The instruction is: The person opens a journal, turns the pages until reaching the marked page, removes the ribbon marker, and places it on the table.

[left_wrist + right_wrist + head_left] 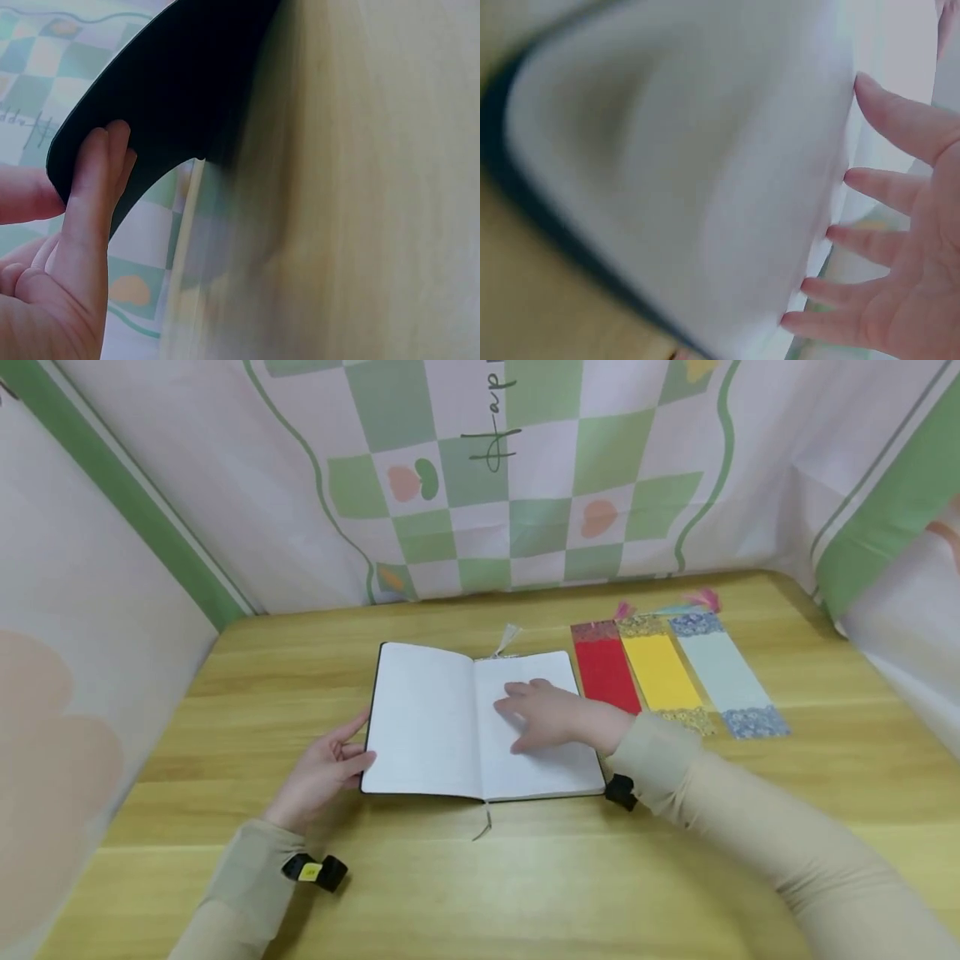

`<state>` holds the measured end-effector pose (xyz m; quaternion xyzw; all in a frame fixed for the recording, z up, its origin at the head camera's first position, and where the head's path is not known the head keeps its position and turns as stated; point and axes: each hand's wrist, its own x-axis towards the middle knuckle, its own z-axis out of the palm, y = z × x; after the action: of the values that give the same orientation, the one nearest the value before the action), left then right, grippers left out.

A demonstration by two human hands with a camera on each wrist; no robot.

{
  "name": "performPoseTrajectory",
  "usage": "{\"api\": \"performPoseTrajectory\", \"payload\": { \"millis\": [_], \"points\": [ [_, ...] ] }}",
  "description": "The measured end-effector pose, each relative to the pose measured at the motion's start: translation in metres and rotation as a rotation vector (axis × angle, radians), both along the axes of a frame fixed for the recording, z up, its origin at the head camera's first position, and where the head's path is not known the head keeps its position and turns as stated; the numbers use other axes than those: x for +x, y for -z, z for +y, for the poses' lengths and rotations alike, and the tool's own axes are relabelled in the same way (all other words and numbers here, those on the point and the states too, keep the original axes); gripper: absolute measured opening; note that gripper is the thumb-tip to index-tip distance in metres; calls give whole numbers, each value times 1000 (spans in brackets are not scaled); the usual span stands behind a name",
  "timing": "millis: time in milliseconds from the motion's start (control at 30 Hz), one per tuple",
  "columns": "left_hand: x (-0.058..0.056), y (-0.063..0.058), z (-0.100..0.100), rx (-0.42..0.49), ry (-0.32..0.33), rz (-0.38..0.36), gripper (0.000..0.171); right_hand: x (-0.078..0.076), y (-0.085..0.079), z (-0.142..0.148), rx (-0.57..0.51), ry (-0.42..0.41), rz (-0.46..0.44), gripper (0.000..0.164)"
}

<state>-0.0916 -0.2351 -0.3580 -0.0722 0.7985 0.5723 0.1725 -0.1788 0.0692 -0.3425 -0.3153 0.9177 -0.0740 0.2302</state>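
A notebook (423, 727) with a dark cover lies spread on the table, its pages blank and white. At its left edge my left hand (324, 770) pinches the cover, thumb on the page side and fingers behind; in the left wrist view the dark cover (172, 82) is lifted off the table at that side. My right hand (551, 714) touches the right page with spread fingertips. The right wrist view shows those fingers (881, 184) fairly straight against the white page (727, 172). A pale tassel (509, 637) sticks out past the top edge near the spine.
To the notebook's right lie a red bookmark (606, 672), a yellow bookmark (662, 672) and a pale blue bookmark (727, 672), with patterned ends and tassels. A thin ribbon (487, 821) hangs from the notebook's bottom. Behind the wooden table (480, 893) hangs a checked cloth (480, 493).
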Motion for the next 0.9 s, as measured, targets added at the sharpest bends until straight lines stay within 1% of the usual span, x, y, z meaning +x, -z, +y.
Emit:
{"api": "performPoseTrajectory", "payload": {
  "millis": [67, 200, 333, 467, 700, 833, 900],
  "points": [
    [1, 1, 0, 10, -2, -4, 65, -6, 2, 5, -1, 2, 15, 71],
    [2, 3, 0, 10, -7, -8, 65, -19, 5, 12, 5, 15, 17, 77],
    [2, 3, 0, 4, -6, -7, 65, -32, 6, 17, -1, 17, 26, 82],
    [1, 2, 0, -3, -9, -9, 65, -42, 6, 18, 8, 27, 16, 87],
    [1, 1, 2, -15, -20, -15, 65, -55, 0, 16, 39, 88, 5, 93],
    [1, 0, 3, -24, -19, -12, 65, -60, -1, 15, 33, 138, -35, 96],
    [2, -1, 3, -24, -18, -14, 65, -62, -1, 16, 30, 149, -47, 96]
  ]
}}
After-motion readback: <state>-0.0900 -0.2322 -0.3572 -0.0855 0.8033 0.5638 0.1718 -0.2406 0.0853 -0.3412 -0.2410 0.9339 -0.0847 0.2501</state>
